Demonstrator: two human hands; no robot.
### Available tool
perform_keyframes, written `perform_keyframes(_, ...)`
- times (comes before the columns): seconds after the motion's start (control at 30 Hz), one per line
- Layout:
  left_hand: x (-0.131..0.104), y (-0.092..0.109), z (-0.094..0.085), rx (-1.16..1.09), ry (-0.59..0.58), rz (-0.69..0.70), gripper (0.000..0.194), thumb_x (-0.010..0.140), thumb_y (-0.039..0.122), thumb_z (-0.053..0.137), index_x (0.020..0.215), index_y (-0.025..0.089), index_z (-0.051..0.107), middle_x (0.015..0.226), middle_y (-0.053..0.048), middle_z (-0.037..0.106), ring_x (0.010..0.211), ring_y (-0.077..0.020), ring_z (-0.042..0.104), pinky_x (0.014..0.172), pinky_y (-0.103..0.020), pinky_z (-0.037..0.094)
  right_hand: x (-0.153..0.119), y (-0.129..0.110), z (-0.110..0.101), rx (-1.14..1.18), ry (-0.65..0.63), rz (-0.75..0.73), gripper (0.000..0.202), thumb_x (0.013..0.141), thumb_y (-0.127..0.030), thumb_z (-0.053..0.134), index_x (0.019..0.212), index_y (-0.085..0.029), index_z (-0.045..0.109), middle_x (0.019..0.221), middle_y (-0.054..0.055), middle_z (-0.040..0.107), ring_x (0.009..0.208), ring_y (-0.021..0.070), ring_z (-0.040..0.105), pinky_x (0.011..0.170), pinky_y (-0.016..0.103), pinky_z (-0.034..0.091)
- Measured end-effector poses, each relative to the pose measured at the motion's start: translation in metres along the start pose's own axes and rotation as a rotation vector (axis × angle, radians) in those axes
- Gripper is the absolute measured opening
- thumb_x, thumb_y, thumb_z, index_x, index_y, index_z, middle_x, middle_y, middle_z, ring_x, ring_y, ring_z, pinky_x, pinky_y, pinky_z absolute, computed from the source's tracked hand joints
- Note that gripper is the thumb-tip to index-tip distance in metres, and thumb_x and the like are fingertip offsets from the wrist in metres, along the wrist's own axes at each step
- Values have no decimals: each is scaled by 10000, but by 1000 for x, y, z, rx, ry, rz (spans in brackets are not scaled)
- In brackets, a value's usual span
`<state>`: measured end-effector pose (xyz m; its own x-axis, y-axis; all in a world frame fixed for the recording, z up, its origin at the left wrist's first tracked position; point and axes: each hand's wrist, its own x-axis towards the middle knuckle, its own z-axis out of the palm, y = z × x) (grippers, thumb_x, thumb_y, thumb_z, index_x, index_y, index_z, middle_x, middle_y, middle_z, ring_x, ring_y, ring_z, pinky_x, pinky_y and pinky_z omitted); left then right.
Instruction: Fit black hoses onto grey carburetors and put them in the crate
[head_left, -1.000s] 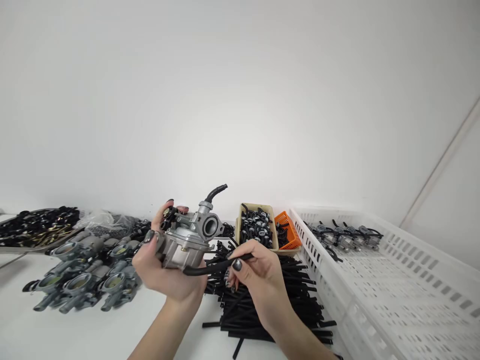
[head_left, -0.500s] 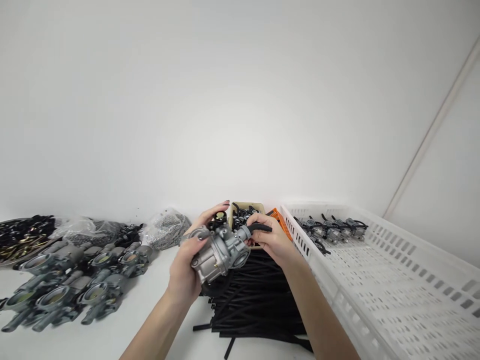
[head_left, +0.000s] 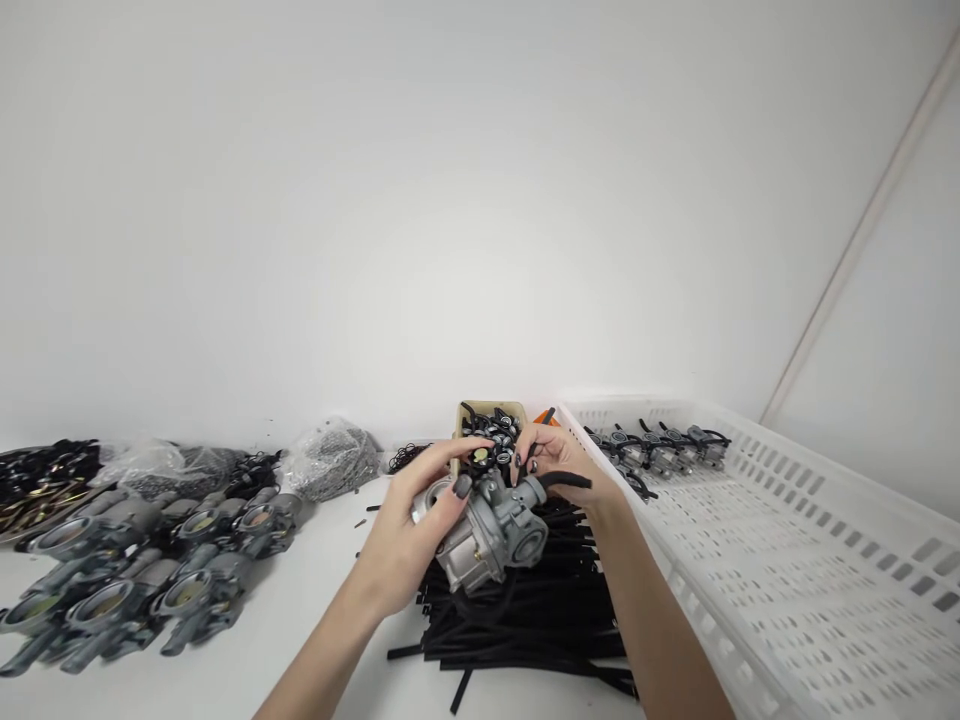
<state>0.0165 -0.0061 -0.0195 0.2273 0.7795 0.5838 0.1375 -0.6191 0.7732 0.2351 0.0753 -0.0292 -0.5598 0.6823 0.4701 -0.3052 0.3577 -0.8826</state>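
Note:
My left hand [head_left: 420,520] wraps round a silver-grey carburetor [head_left: 480,545], thumb on top, holding it tilted above a pile of black rubber hoses [head_left: 525,630]. A short black hose [head_left: 566,480] sticks out of the carburetor's upper right end. My right hand [head_left: 559,460] is at the carburetor's far side, its fingertips pinched round a thin black tube [head_left: 549,415] that points up. Where the tube's lower end lies against the carburetor is partly hidden by the fingers. A black round part with a yellowish centre [head_left: 480,457] shows by my left fingertips.
Several carburetors [head_left: 184,595] stand at the left, with bagged small parts [head_left: 330,460] behind them. A beige bin [head_left: 469,408] of small black parts is beyond my hands, beside an orange object [head_left: 545,418]. On the right, a white crate [head_left: 795,560] holds several carburetors [head_left: 664,450].
The carburetor and my left hand have moved right. My right hand has let go of the grey end with the hose and now pinches a thin black tube at the far side.

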Motion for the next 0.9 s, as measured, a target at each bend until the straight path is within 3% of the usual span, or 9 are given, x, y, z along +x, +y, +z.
perform_keyframes(0.17,-1,-5,16,-189,88,-9,420,917,569,511,1098,265,737,1124,-45,722,1053,-267,630,934,-342,458,-2,-2,12,17,11,-30,300,760,-440,857,785,-189,696,690,-10,635,569,101,580,554,213,464)
perform_keyframes(0.3,4,-7,15,-237,159,-36,443,896,564,536,1062,241,789,1193,-72,712,1203,-300,579,1061,-375,407,2,0,17,-2,53,-18,264,774,-413,854,787,-197,704,705,-5,631,601,109,592,590,228,481)
perform_keyframes(0.37,7,-8,14,-422,118,-132,490,867,600,555,1104,240,790,1263,-75,697,1246,-318,576,1066,-393,432,4,2,18,-16,65,-23,277,766,-427,857,783,-200,700,697,-6,625,604,115,596,594,237,483)
perform_keyframes(0.5,10,-7,10,-727,-17,-346,531,784,582,660,1170,235,772,1232,-76,726,1097,-297,678,939,-372,536,6,5,17,-37,87,-14,294,762,-439,858,773,-205,681,673,-9,630,589,119,604,587,244,491)
perform_keyframes(0.63,13,-7,7,-669,-21,-419,421,688,427,755,1032,190,811,1072,-84,777,979,-270,707,854,-313,545,7,5,15,-105,119,39,307,749,-443,860,791,-199,680,683,-7,655,607,126,632,602,251,517)
perform_keyframes(0.77,17,-13,10,-620,100,-454,306,671,356,723,896,173,819,999,-81,788,914,-252,709,828,-309,532,8,8,14,-143,121,90,326,708,-441,871,801,-185,693,710,2,687,621,128,642,625,265,537)
perform_keyframes(0.9,16,-25,15,-545,206,-459,324,660,366,743,882,141,812,1005,-122,782,960,-309,703,856,-384,530,3,0,10,-260,198,95,205,711,-310,849,799,-193,705,762,8,713,708,155,685,679,280,561)
